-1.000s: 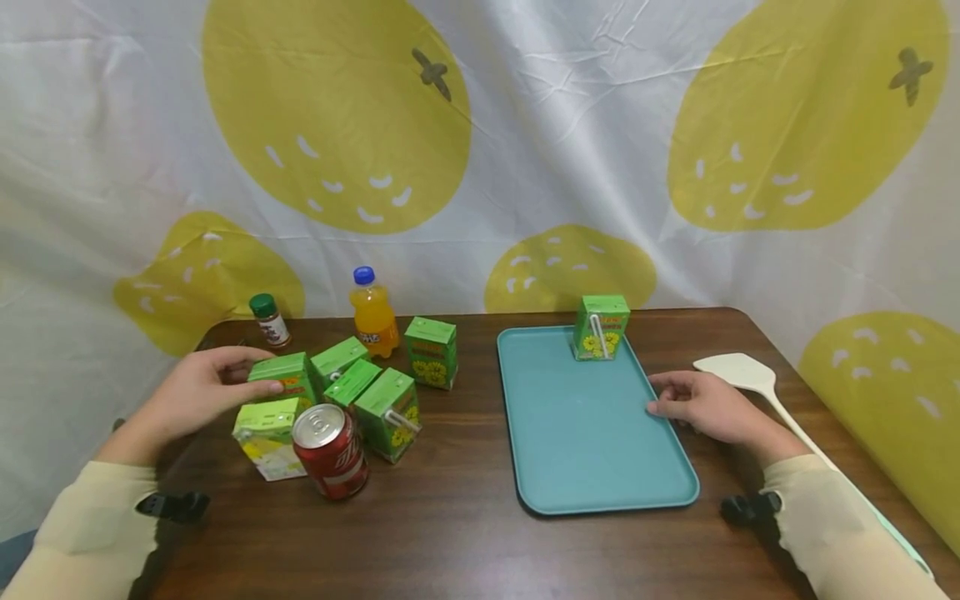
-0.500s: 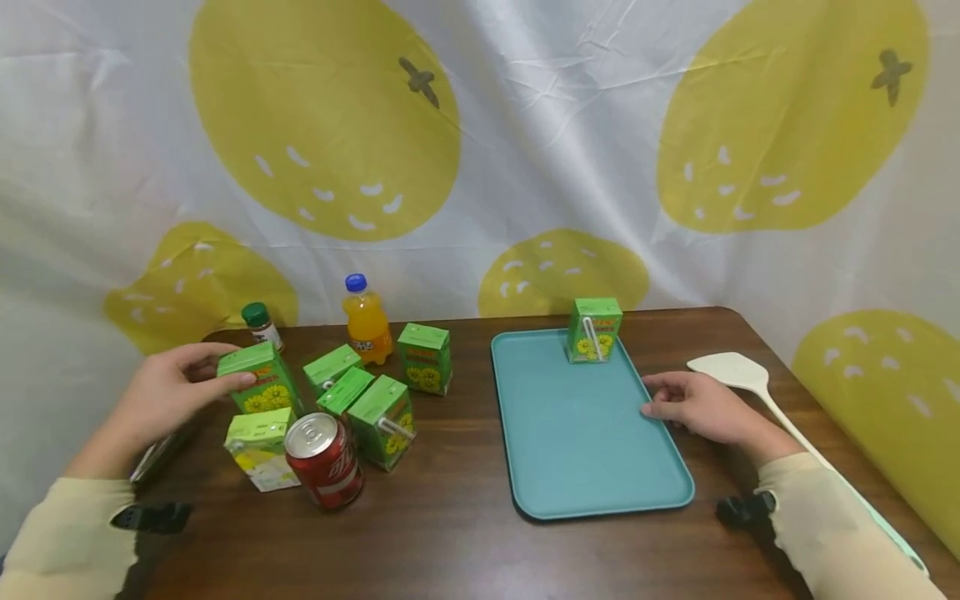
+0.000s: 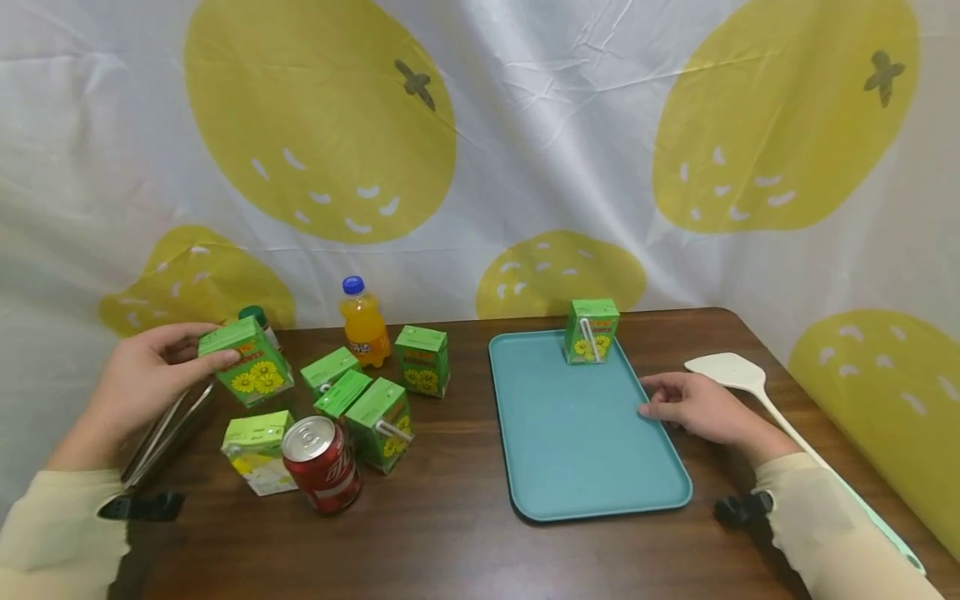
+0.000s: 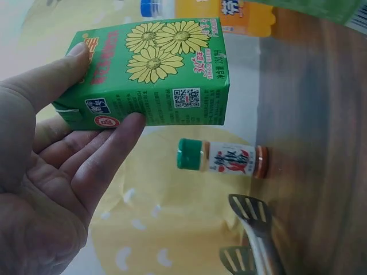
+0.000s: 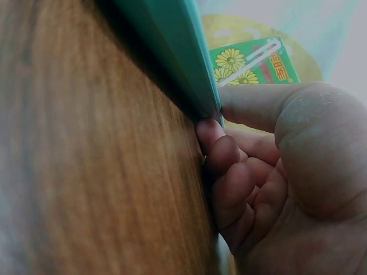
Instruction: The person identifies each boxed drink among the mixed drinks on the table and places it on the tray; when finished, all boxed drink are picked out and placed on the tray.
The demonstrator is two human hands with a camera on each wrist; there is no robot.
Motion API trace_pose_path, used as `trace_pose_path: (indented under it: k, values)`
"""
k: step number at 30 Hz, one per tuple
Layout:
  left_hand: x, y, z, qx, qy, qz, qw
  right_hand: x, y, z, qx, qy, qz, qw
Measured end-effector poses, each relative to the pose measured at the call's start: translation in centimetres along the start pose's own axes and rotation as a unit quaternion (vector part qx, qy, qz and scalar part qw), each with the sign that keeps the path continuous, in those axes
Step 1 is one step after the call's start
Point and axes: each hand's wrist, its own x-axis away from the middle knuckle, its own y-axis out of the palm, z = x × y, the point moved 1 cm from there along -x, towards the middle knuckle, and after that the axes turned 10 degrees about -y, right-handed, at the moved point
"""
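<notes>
My left hand (image 3: 146, 371) grips a green drink carton (image 3: 258, 371) by its top end, thumb on the front and fingers behind. In the left wrist view this carton (image 4: 166, 69) shows yellow flowers and hangs above the table, tilted. My right hand (image 3: 701, 407) pinches the right rim of the teal tray (image 3: 577, 442), thumb above and fingertips beneath, as the right wrist view shows at the tray's edge (image 5: 183, 63). On the tray's far right corner stands another green carton (image 3: 591, 333) with a straw on its front.
Several green cartons (image 3: 378, 421), a yellow-green carton (image 3: 262, 458) and a red can (image 3: 322, 467) cluster at left. Behind them stand an orange soda bottle (image 3: 365, 329) and a green-capped seasoning jar (image 4: 229, 159). Tongs (image 3: 165, 437) lie far left; a white spatula (image 3: 731, 371) lies right.
My left hand has lifted the green carton out of the cluster and moved it left and up, tilting it. The tongs have come into sight. My right hand stays at the tray rim.
</notes>
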Motion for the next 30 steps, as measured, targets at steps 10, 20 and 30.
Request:
trace_pose_path:
  k: [10,20,30]
  values:
    - [-1.2,-1.0,4.4,-0.051,0.022,0.031,0.9979,0.0,0.0,0.0,0.005,-0.003,-0.001,1.0]
    - [-1.7,-0.1,9.7,-0.047,0.045,0.022,0.9976,0.0,0.2,0.0,0.008,-0.004,-0.002,1.0]
    - [-1.1,2.6,15.9,0.023,0.06,-0.045,0.997,-0.1,0.2,0.3,0.011,-0.005,-0.004,0.9999]
